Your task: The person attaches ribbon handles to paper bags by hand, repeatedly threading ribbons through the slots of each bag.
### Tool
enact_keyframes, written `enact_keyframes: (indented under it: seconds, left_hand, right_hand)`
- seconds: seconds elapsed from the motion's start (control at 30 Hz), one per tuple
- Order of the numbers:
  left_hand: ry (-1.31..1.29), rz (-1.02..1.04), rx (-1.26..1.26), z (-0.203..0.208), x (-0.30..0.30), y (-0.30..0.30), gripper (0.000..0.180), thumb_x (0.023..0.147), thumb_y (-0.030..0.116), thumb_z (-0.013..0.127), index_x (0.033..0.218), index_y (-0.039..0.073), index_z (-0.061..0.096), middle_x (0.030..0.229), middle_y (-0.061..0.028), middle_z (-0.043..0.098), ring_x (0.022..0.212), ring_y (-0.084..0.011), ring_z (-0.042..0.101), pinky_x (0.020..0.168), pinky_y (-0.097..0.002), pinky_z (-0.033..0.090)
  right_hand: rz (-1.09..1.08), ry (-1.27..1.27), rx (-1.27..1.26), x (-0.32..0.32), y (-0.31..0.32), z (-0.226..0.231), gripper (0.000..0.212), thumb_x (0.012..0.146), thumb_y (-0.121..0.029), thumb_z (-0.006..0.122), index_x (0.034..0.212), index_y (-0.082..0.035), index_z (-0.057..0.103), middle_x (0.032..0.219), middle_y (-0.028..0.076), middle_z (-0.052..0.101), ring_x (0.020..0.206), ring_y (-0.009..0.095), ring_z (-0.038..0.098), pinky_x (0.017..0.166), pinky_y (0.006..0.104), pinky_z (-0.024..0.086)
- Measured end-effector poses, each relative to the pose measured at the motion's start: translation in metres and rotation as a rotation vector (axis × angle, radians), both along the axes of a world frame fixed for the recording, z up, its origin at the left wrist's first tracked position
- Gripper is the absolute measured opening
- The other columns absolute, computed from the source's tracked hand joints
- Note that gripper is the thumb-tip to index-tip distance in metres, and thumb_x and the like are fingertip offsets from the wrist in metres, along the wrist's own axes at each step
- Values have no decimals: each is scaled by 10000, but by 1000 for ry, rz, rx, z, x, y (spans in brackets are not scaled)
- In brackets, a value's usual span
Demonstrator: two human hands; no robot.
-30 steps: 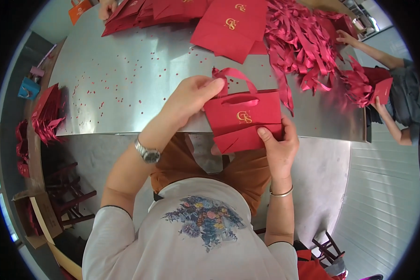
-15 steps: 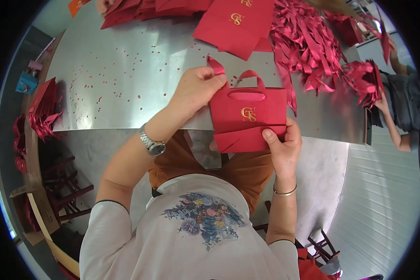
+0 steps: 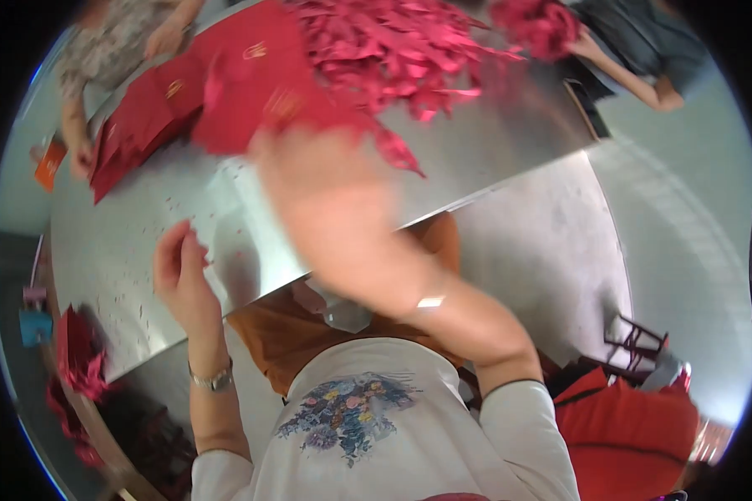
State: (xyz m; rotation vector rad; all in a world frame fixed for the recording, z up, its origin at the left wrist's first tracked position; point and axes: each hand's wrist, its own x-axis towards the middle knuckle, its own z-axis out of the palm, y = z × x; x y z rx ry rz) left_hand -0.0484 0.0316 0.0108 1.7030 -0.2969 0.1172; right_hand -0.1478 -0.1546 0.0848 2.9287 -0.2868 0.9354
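Red paper gift bags [image 3: 246, 92] under an outstretched right hand [image 3: 330, 188]

The right hand is thrust across the body to the near edge of the flat, gold-marked bags; it is so motion-blurred that I cannot tell whether its fingers are spread, pressed together or pinching a bag, nor whether they touch the pile. The left hand [image 3: 184, 267], nearer the body and left of that grip, hangs over the table with fingers loosely curled, and nothing shows in them. The step in hand looks like a reach for a bag; the next move would call for slipping thumb and fingers around a single edge without dragging its neighbours.

Around the left hand, small red scraps [image 3: 170, 203] speckle the shiny metal table [image 3: 510, 146]. Just beyond the right hand, to its right, lies a heap of crimson ribbons [image 3: 393, 50]. Ahead and left of it, a fanned row of red bags [image 3: 150, 113] lies beside a co-worker's hand [image 3: 79, 159]. Farther right, another co-worker's hand [image 3: 589, 48] is at a ribbon bundle [image 3: 535, 29].

Well behind the grip, on its right, are a red padded item [image 3: 627, 434] and a dark stool [image 3: 639, 344] on the pale floor [image 3: 543, 242].
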Motion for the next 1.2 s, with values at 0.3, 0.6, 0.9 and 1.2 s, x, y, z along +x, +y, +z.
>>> enact_keyframes:
  seconds: [0.3,0.6,0.9,1.2]
  left_hand:
    - [-676,-300,664,-6,-6,-3,299,929,124,599,1207,14,593,1244,-174,569,1123,-347,533,981,-427,410]
    - [-780,-477,889,-21,27,0,451,923,269,601,1282,0,554,1343,-228,503,1208,-416,477,1048,-486,353]
    - [-635,-596,825,8,-10,1,445,795,142,683,1198,-22,588,1334,-202,509,1250,-399,460,1056,-461,369]
    - [-608,-514,836,-1,-12,19,480,767,128,715,1209,-7,587,1349,-203,500,1292,-404,433,1087,-503,338]
  right_hand:
    - [-165,-316,542,-135,-70,-80,250,793,-75,650,1041,-47,636,880,157,660,784,361,641,677,429,535]
    - [-1415,-923,505,-480,-96,-149,369,830,-38,567,1187,58,551,1060,159,650,1007,251,613,925,345,465]
    - [-440,-475,1128,-207,-102,-96,219,887,51,540,1077,7,639,990,71,663,903,132,610,791,265,506]
    - [350,103,84,-21,-133,-49,266,757,14,615,1000,-66,688,1061,109,644,955,344,602,838,394,509]
